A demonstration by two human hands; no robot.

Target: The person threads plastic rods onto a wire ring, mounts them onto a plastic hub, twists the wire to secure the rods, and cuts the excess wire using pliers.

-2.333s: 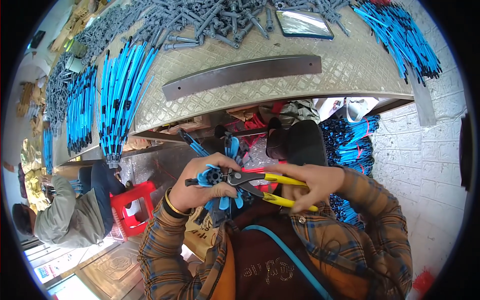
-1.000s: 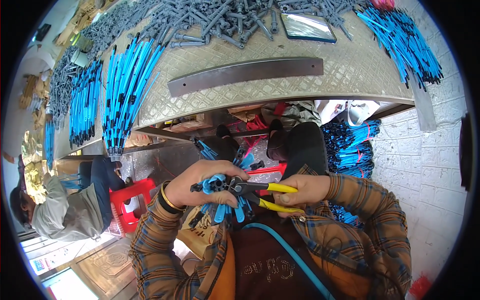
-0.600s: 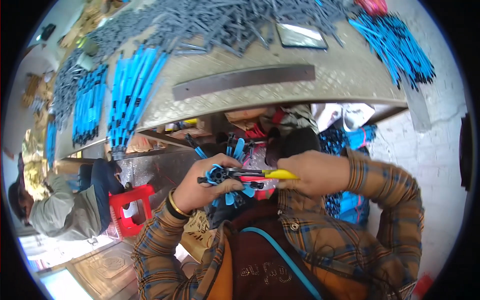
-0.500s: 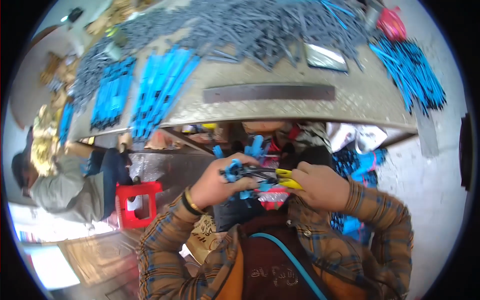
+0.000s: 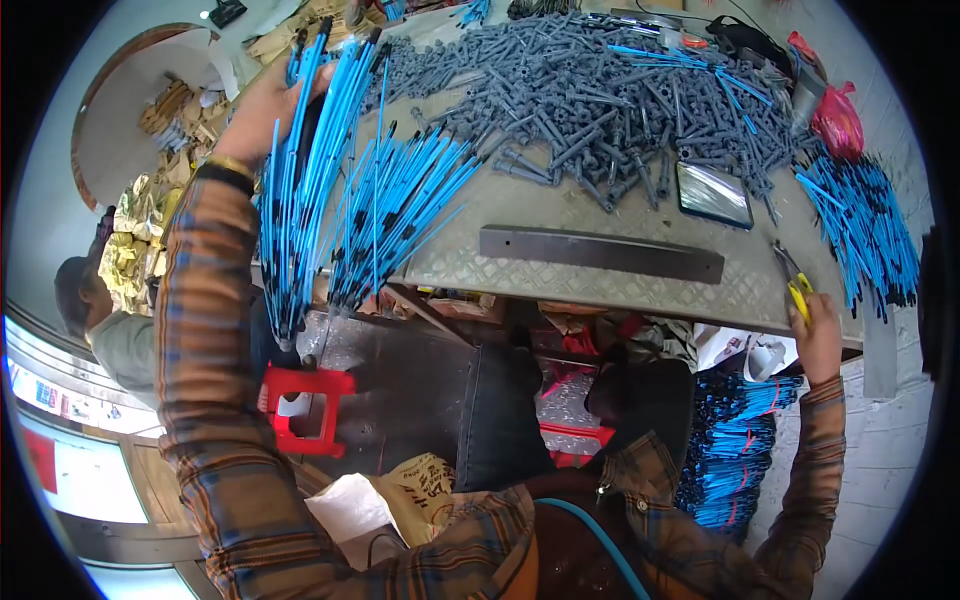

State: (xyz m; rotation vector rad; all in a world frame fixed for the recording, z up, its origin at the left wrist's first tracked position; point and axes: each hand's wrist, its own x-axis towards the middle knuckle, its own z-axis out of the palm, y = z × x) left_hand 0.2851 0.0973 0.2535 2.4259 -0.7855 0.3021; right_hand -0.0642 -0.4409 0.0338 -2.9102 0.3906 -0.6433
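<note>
My left hand (image 5: 262, 118) is closed at the far left of the table, its fingers around the upper part of a bundle of thin blue rods with black ends (image 5: 335, 125). A second fan of the same blue rods (image 5: 405, 190) lies just right of it. At the table's right front edge, my right hand (image 5: 822, 335) is closed on the yellow handles of a pair of pliers (image 5: 798, 285). The pliers' metal jaws point away over the tabletop.
A large heap of grey plastic anchors (image 5: 590, 105) covers the table's far side. Nearer lie a dark metal bar (image 5: 600, 253) and a phone (image 5: 714, 194). More blue rods (image 5: 860, 225) lie at the right end. A red stool (image 5: 310, 410) and a seated person (image 5: 125, 335) are at left.
My hands have parted from in front of my body. The left has gone up to the rods at far left; the right has carried the pliers to the table's right edge.
</note>
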